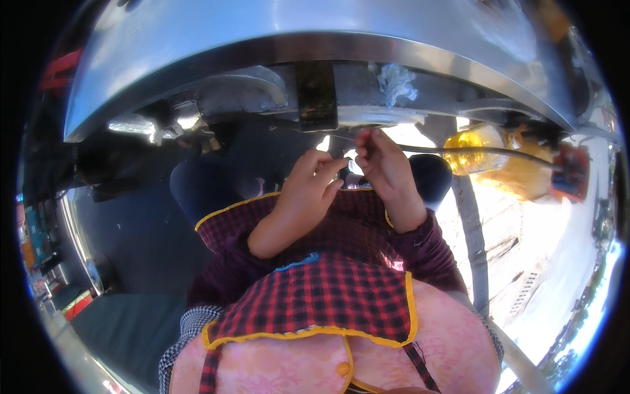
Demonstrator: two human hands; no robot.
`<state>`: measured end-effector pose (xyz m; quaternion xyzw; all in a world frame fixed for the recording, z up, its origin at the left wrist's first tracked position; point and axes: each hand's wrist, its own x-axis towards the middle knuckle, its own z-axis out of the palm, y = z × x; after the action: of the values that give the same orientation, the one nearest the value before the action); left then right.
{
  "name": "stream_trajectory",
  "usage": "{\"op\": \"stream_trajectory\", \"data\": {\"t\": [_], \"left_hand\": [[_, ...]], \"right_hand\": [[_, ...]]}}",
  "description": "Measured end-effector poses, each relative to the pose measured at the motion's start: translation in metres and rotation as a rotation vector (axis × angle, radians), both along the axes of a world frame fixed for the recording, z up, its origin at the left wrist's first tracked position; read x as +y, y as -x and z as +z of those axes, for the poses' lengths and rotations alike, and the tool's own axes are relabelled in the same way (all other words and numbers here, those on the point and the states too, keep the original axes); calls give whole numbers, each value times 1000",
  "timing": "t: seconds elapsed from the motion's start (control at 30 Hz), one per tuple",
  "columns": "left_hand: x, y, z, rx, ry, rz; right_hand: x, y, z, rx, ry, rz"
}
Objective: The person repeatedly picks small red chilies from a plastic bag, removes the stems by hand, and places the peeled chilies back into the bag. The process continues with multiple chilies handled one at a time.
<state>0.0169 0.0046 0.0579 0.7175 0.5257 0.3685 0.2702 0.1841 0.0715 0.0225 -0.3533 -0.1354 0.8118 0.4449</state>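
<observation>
Above the apron-covered lap, my left hand (309, 189) is raised with its thumb and forefinger apart. No object shows in it, though its other fingers are partly hidden. My right hand (389, 172) is beside it, the fingers loosely curled and nothing visible between them. A gap separates the two hands. Beneath both is a red-and-black checked apron (315, 295) with yellow trim. Just beyond the fingertips, a dark smartphone (316, 96) rests under the edge of the steel table (275, 42). A crumpled pale tissue (396, 82) lies to the right of the phone.
A black cable (482, 149) runs past the right hand to a red power strip (571, 172). Behind the cable stands a clear container of yellow liquid (472, 147). A dark post (470, 246) is on the right, with brightly lit ground (526, 256) beyond it.
</observation>
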Motion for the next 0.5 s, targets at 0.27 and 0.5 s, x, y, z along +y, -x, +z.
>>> {"op": "stream_trajectory", "data": {"t": [0.27, 0.5], "left_hand": [[-6, 33, -92, 122, 166, 21], [1, 61, -127, 224, 155, 57]], "right_hand": [[199, -77, -28, -1791, -1653, -319], [99, -92, 42, -1643, -1083, -27]]}}
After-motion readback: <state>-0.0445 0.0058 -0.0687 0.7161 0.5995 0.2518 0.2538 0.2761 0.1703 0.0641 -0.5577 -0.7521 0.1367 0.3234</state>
